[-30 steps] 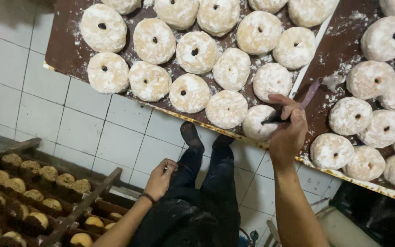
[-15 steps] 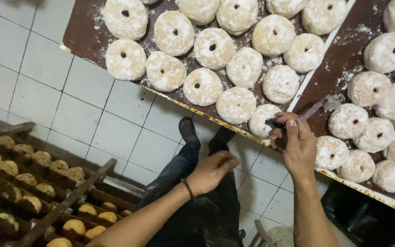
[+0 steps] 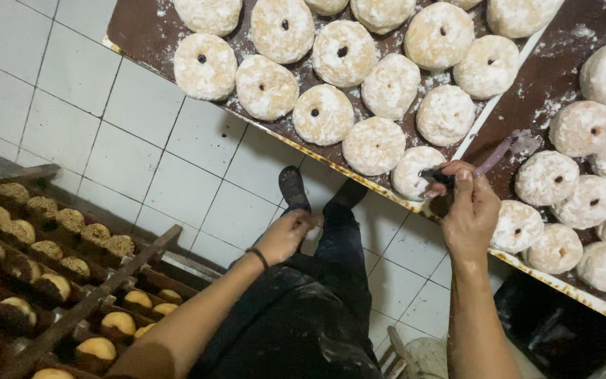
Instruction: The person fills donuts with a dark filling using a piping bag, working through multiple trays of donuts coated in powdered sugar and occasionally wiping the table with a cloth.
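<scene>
Head view, looking down. Landmark: the dark brown flour-dusted tray [image 3: 520, 77] carrying rows of round, pale, sugar-dusted doughnuts with small centre holes.

1. Right hand [image 3: 468, 210]. It lay at the tray's near edge, forearm reaching up from below, fingers clenched around a slim dark rod-like tool with a purplish handle [image 3: 485, 160]. The handle slanted up over the tray's bare strip; the dark tip pointed at the pale doughnut at the tray's near edge [image 3: 415, 170], touching or just short of it, which of the two I could not tell.

2. Left hand [image 3: 285, 235]. Half a second before it hung lower, over the dark trousers; now it had risen nearer the tray's edge, though well short of it. Fingers loosely curled, grasping nothing that showed. A dark band [image 3: 259, 257] circled the wrist. Judged from that shift, it was coming up to assist at the tray.

3. View. It had drifted so the tray sat lower left in frame than a second before.

4. Surroundings. Below the tray: white tiled floor [image 3: 135, 154], two dark shoes [image 3: 294, 188], a black apron [image 3: 296, 330]. Well left of the tray: a dark metal rack of browned round pastries [image 3: 50, 274].
</scene>
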